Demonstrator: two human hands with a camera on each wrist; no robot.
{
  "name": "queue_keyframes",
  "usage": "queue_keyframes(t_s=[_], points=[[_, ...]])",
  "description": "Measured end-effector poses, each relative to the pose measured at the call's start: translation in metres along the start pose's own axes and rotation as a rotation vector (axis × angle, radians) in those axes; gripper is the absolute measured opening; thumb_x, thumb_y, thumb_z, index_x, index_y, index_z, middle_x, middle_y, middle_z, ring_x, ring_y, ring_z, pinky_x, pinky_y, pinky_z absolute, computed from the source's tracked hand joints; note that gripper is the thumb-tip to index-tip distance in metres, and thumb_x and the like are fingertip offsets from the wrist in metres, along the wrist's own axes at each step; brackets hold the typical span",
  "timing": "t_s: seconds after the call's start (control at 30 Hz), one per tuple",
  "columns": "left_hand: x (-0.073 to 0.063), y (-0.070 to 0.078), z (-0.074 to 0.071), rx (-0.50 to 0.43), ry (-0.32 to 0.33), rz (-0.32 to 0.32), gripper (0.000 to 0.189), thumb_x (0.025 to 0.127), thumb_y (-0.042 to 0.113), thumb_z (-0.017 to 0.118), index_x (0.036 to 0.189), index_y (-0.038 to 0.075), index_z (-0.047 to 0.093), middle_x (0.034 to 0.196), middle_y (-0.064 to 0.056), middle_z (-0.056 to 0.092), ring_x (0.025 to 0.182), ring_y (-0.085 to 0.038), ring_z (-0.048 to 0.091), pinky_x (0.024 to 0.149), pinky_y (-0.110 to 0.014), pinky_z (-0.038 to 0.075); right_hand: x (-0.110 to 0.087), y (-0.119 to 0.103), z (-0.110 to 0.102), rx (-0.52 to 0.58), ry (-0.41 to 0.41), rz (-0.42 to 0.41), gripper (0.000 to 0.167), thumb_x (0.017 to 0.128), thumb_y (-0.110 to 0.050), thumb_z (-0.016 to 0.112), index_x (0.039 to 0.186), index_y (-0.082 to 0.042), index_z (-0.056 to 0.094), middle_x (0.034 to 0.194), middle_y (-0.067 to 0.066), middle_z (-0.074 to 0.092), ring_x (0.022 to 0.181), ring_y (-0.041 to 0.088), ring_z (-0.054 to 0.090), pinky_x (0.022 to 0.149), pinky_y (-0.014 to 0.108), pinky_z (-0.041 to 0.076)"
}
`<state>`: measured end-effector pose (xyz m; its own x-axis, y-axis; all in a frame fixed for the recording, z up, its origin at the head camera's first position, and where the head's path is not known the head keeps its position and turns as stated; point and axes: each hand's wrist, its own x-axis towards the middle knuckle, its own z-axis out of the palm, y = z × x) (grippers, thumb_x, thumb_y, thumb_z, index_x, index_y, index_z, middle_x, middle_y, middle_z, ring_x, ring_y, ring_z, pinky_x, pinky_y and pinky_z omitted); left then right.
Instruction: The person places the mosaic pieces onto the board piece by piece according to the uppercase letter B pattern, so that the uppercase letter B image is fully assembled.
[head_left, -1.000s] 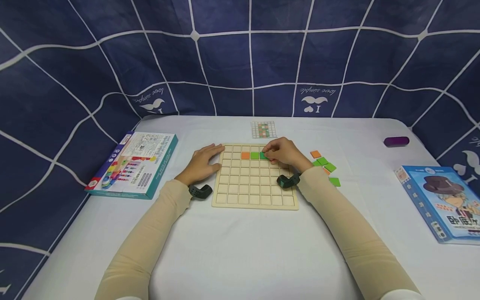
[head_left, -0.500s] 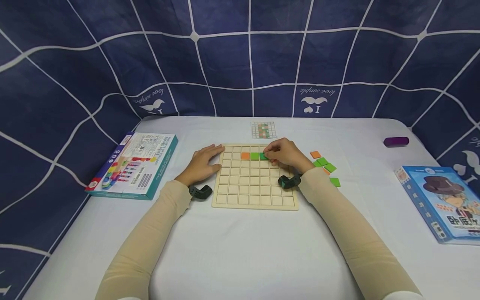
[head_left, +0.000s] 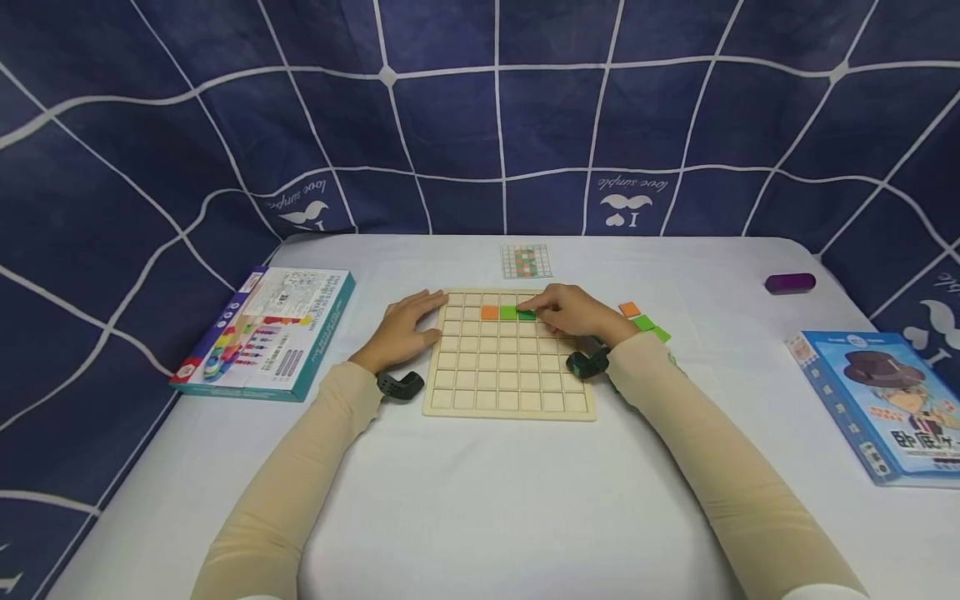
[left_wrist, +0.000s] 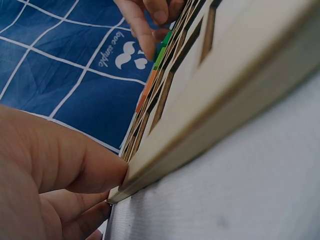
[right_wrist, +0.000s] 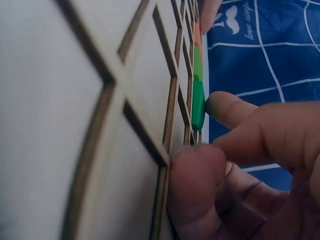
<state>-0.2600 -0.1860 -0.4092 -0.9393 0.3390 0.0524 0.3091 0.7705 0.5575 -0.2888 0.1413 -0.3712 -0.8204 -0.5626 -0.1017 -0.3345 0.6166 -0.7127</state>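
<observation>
A wooden grid board (head_left: 487,400) lies flat on the table. In its second row from the back sit an orange tile (head_left: 490,312), a light green tile (head_left: 507,312) and a darker green tile (head_left: 527,316), side by side. My right hand (head_left: 573,312) is over the board's back right part, index finger stretched out to the darker green tile (right_wrist: 198,105) and the other fingers bent, pinching nothing. At the board's left edge rests my left hand (head_left: 402,329); its thumb (left_wrist: 95,167) touches the wooden rim and its fingers spread toward the back left corner.
Loose orange and green tiles (head_left: 642,322) lie right of the board, partly behind the right forearm. Behind the board is a small pattern card (head_left: 527,261). A toy box (head_left: 262,333) stands left, a blue box (head_left: 885,400) and a purple case (head_left: 790,283) right.
My right hand has let go of the darker green tile and shifted slightly right, its index finger now extended onto it. The right forearm covers more loose tiles. The left hand has stayed put.
</observation>
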Motion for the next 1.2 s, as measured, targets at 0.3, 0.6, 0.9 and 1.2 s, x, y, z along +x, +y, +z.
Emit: queue_keyframes(t_s=[0.3,0.6,0.9,1.2], points=[[0.0,0.001,0.001,0.001,0.005,0.002,0.069,0.098,0.019,0.061,0.164,0.004,0.045,0.173,-0.012,0.039,0.164,-0.034,0.025,0.132,-0.055,0.015,-0.005,0.005,-0.007,0.043,-0.006,-0.002,0.037,0.109,0.0,0.055,0.142,0.0,0.069,0.105,0.019,0.067,0.068,0.015,0.06,0.062,0.025,0.05],[0.0,0.002,0.0,0.002,-0.003,0.0,0.07,0.098,0.02,0.061,0.164,0.005,0.045,0.173,-0.012,0.039,0.164,-0.034,0.025,0.132,-0.055,0.014,-0.036,0.018,-0.031,0.321,0.012,0.011,0.035,0.11,-0.011,0.063,0.138,0.009,0.068,0.099,0.019,0.071,0.077,0.018,0.064,0.069,0.025,0.055],[-0.001,0.002,-0.001,-0.003,0.004,0.003,0.07,0.098,0.019,0.061,0.164,0.004,0.045,0.173,-0.012,0.039,0.164,-0.034,0.025,0.132,-0.055,0.014,-0.076,0.033,-0.049,0.339,0.077,0.104,0.038,0.108,-0.019,0.069,0.137,0.006,0.069,0.108,0.015,0.076,0.08,0.019,0.067,0.072,0.032,0.061],[-0.001,0.002,0.0,-0.003,0.002,0.003,0.069,0.098,0.019,0.061,0.164,0.004,0.045,0.172,-0.012,0.04,0.164,-0.034,0.024,0.132,-0.055,0.013,-0.104,0.059,-0.065,0.375,0.213,0.155,0.041,0.107,-0.015,0.068,0.139,0.01,0.064,0.096,0.002,0.073,0.077,0.017,0.057,0.067,0.026,0.052]])
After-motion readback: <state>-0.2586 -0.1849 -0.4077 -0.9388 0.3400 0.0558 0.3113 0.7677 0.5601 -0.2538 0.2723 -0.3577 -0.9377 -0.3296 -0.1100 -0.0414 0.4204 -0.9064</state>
